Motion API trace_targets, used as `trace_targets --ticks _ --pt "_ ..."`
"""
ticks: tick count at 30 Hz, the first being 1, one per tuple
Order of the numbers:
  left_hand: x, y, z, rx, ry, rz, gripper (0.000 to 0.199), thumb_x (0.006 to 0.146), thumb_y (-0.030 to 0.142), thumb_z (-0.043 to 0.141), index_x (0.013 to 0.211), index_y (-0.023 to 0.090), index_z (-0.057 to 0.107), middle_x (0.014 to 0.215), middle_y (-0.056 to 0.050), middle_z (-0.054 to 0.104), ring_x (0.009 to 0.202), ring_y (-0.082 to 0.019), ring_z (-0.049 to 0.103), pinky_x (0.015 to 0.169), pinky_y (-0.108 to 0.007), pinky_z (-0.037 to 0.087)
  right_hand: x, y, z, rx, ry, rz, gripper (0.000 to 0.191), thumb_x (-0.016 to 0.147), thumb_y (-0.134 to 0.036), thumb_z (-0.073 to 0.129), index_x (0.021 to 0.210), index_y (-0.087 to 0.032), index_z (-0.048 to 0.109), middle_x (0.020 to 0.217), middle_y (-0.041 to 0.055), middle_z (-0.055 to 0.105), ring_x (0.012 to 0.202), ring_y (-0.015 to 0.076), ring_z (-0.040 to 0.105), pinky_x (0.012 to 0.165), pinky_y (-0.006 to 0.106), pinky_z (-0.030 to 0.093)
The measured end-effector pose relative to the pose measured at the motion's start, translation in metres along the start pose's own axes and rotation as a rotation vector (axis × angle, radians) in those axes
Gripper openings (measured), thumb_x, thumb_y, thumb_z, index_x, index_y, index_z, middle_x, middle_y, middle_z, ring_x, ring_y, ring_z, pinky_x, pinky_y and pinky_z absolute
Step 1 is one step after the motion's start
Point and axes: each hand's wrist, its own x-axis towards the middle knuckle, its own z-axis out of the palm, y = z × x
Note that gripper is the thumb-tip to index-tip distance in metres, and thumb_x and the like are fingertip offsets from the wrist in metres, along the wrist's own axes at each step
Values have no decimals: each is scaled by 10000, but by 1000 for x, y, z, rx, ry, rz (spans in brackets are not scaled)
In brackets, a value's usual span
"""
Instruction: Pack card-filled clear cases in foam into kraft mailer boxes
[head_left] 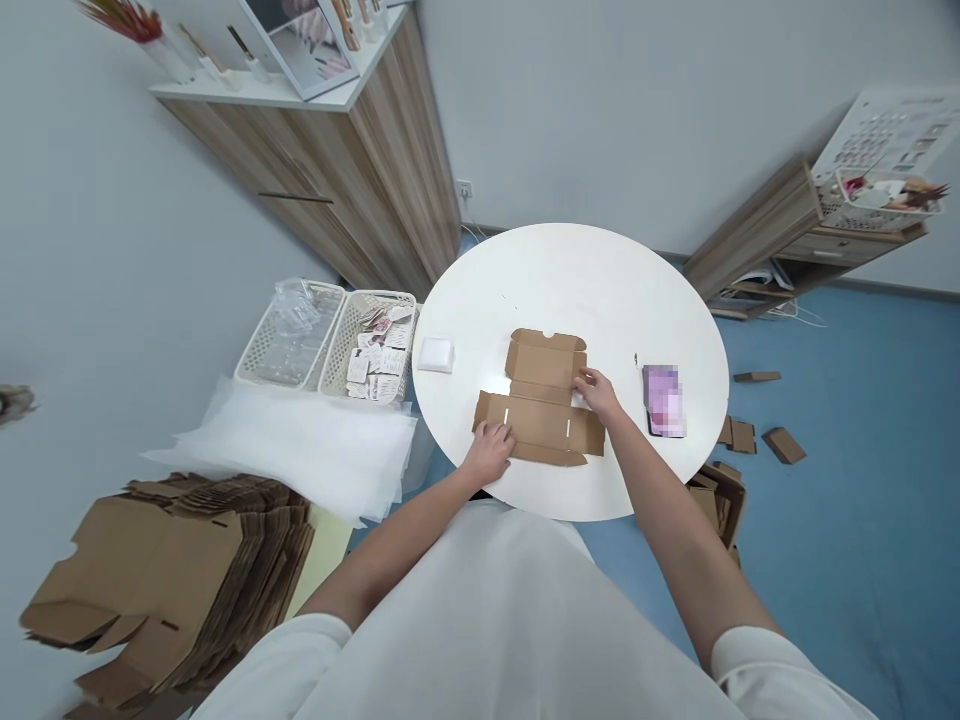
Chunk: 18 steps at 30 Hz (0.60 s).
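Observation:
A brown cardboard mailer box (540,420) lies unfolded and mostly flat on the round white table (570,280), with its notched lid panel toward the far side. My left hand (491,453) grips the near left side of the box, fingers bent over the flap. At the right edge, close to the fold between lid and base, my right hand (598,392) has its fingers closed on the cardboard. A small white patch shows just under the right hand; I cannot make out what it is. Farther left on the table rests a small white packet (436,354).
A phone (664,401) lies on the table's right side. Baskets of clear bags (292,335) and printed cards (379,350) stand left, beside white sheets (300,440) and stacked flat cardboard (165,580). Small folded boxes (784,445) lie on the blue floor at right.

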Motion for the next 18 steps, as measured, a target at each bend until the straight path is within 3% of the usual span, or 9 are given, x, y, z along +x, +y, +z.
trace_targets --ticks 5,8,10,14,18 --pt "9 -1 2 82 -18 10 362 725 256 543 1076 193 481 1060 -106 519 1011 -259 456 936 -424 209 6 9 9 -59 84 7 328 733 -226 478 1049 -166 546 968 53 620 681 108 600 736 283 456" --pt "13 -3 -1 93 -39 -2 419 724 282 544 1122 185 452 1053 -110 532 983 -259 478 907 -411 254 3 10 10 -144 139 2 264 735 -209 456 961 -185 592 918 32 642 720 122 599 747 284 449" --pt "14 -4 -4 85 -21 -9 545 708 294 560 1210 185 376 1155 -126 487 1035 -264 458 910 -402 266 -4 10 10 -194 148 -21 248 734 -213 452 926 -193 608 920 27 645 784 132 592 760 281 443" --pt "18 -6 -12 125 48 -14 877 630 346 627 1345 171 150 1402 -145 197 1260 -305 205 997 -426 172 -22 8 11 -258 140 -74 257 743 -221 439 933 -200 611 938 26 645 847 141 576 775 284 439" --pt "27 -8 -17 204 39 -10 1069 552 378 674 1370 140 29 1440 -132 46 1307 -312 -44 1030 -482 52 -38 6 14 -305 128 -135 274 763 -220 410 953 -203 606 958 20 640 865 142 572 790 290 437"
